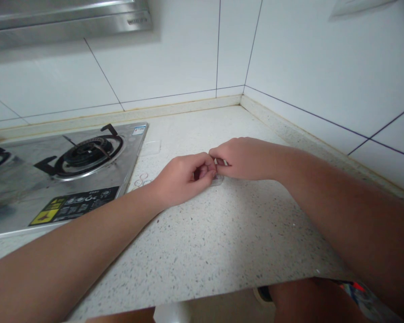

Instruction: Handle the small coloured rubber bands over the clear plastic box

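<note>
My left hand (185, 179) and my right hand (240, 158) meet over the speckled countertop (202, 251), fingertips touching. Both are closed in a pinch, and whatever sits between the fingers is hidden or too small to name. Just below the fingertips, part of a small clear plastic item (217, 180) shows on the counter, mostly covered by my left hand. Several small thin rings (142, 180), some reddish and some grey, lie left of my left wrist. Farther back, near the stove, rests a flat clear rectangular piece (150, 148).
A steel gas stove (126, 152) with black burner supports (47, 166) occupies the left side. Above it hangs a range hood (70, 22). White tiled walls (185, 54) meet in a corner behind the counter. Part of a leg (313, 300) shows below the front edge.
</note>
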Demonstrator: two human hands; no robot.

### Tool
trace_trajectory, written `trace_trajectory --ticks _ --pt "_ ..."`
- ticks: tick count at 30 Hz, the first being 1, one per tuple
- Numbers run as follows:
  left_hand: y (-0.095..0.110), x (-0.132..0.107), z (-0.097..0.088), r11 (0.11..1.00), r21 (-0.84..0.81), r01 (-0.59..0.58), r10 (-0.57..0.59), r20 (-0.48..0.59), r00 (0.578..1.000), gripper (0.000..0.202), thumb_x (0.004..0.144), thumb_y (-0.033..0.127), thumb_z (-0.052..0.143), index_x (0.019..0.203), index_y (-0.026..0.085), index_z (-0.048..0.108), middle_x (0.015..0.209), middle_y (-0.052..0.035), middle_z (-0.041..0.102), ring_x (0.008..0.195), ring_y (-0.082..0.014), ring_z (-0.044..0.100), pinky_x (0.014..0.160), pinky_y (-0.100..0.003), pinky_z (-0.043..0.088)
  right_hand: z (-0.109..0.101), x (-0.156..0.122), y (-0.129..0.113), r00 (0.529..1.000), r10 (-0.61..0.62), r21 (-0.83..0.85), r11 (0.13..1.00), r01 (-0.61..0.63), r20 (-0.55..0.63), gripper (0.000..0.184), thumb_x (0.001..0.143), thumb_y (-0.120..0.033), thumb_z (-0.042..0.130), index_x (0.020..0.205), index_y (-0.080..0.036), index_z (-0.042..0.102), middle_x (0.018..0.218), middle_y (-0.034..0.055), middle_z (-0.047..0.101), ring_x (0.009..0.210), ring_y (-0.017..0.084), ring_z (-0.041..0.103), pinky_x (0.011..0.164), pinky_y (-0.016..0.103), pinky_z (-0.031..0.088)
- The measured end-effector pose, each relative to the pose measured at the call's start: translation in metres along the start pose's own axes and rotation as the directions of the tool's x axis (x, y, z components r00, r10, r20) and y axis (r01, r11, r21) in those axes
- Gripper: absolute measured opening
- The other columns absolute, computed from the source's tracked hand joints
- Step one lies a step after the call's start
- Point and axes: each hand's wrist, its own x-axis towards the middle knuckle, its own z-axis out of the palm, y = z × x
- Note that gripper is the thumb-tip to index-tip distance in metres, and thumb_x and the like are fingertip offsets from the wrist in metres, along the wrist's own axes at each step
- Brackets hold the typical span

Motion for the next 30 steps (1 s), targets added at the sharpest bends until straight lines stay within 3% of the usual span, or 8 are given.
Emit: trace_trajectory --ticks 30 --pt "0.0002 -0.0003 -0.0012 1.000 0.005 -0.001 0.001 0.008 1.000 0.007 0.087 0.019 0.055 0.087 0.017 0.062 0.068 0.0045 0.059 0.059 -0.0073 0.049 0.057 -0.021 0.038 0.0003 0.0010 0.0009 1.000 -0.006 0.015 1.000 0.005 0.020 0.028 0.092 -0.040 0.047 0.092 -0.021 0.067 0.082 0.0071 0.070 0.066 0.018 0.057 0.057 0.029 0.027"
